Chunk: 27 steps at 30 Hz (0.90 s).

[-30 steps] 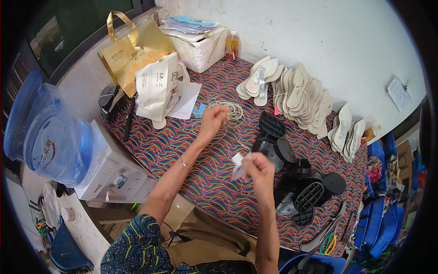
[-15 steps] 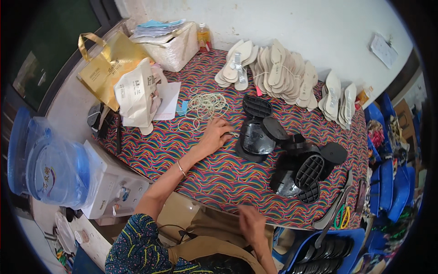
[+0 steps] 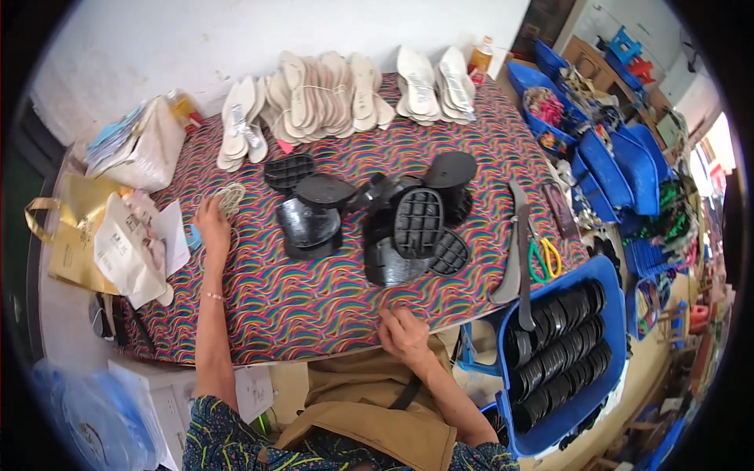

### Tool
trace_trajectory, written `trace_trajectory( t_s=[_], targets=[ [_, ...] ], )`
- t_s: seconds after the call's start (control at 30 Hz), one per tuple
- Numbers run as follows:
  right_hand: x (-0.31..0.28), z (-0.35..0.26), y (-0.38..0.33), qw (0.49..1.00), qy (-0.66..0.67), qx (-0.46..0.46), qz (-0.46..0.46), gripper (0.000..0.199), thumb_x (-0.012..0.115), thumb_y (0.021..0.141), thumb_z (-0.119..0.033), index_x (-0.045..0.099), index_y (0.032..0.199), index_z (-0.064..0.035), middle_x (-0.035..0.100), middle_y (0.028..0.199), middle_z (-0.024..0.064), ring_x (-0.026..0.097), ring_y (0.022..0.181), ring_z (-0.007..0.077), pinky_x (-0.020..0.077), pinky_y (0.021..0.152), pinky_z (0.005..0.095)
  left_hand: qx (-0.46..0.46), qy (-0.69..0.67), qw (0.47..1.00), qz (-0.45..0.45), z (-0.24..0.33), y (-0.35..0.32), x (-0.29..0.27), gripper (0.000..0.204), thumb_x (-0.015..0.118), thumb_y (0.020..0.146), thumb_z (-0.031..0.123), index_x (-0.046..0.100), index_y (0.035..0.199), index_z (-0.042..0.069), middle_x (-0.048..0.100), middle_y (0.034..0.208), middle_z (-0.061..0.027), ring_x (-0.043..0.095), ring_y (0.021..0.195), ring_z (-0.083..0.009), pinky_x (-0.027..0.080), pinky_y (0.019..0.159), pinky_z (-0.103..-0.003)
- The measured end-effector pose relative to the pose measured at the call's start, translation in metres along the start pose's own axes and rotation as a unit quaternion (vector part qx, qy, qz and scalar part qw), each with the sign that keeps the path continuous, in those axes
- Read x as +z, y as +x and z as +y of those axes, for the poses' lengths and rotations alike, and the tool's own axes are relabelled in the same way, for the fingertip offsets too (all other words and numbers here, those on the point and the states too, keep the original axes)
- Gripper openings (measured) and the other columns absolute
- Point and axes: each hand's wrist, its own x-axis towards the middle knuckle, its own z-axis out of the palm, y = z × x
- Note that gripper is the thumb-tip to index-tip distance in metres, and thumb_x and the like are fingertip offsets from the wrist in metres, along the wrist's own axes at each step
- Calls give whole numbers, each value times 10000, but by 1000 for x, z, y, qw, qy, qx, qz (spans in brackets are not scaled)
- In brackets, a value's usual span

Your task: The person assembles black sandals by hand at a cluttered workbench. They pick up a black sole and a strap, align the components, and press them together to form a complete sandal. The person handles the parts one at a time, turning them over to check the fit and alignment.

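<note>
My left hand (image 3: 213,229) reaches to the left part of the table, its bent fingers closed at a tangle of pale rubber bands (image 3: 230,198). Near the front edge of the table my right hand (image 3: 404,334) rests with curled fingers, and nothing shows in them. Between and beyond my hands lie two clusters of black shoe soles. The left cluster has a glossy curved sole (image 3: 311,224); the right one shows a grid-patterned underside (image 3: 419,223). Bundles of pale insoles (image 3: 318,94) stand along the wall.
At the right lie a long curved dark tool (image 3: 511,251), green-and-yellow-handled scissors (image 3: 545,257) and a dark case (image 3: 558,209). A blue crate (image 3: 620,330) of black shoe parts stands beside the table. Bags (image 3: 129,255) and a white box (image 3: 153,145) occupy the left; a water dispenser stands below them.
The view has turned to the right. My left hand has moved left from beside the black soles to the rubber bands. My right hand has come up to the table's front edge.
</note>
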Motion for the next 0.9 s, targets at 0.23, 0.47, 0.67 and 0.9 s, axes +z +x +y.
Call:
trace_trajectory(
  t_s=[0.23, 0.47, 0.67, 0.9],
  targets=[
    [-18, 9, -2, 978, 139, 151, 30, 420, 720, 743, 22, 623, 1150, -12, 612, 1010, 135, 623, 838, 299, 524, 678, 383, -173, -423, 888, -53, 108, -69, -66, 396, 679, 924, 135, 592, 1293, 19, 603, 1195, -90, 593, 1097, -191, 481, 919, -333],
    [-52, 31, 55, 955, -9, 292, 48, 1084, 917, 629, -169, 274, 1485, 7, 218, 1509, 328, 305, 1373, 496, 308, 1134, 501, -128, -417, 891, -127, 199, -111, -86, 946, 844, 764, 191, 302, 1515, -4, 405, 1479, -209, 387, 1387, -333, 313, 1150, -413],
    [-39, 57, 67, 959, 24, 280, 18, 1278, 963, 542, -308, 206, 1533, -30, 78, 1552, 370, 118, 1440, 552, 200, 1171, 583, -153, -387, 901, -123, 225, -116, -69, 1085, 886, 720, 244, 227, 1538, -27, 316, 1541, -231, 308, 1441, -332, 244, 1187, -417],
    [-31, 64, 75, 958, 1, 287, 20, 1365, 982, 495, -347, 175, 1555, -50, -24, 1558, 390, 25, 1460, 551, 145, 1175, 592, -168, -416, 881, -151, 255, -105, -57, 961, 842, 776, 178, 279, 1535, 5, 316, 1545, -215, 309, 1441, -326, 271, 1178, -435]
  ],
)
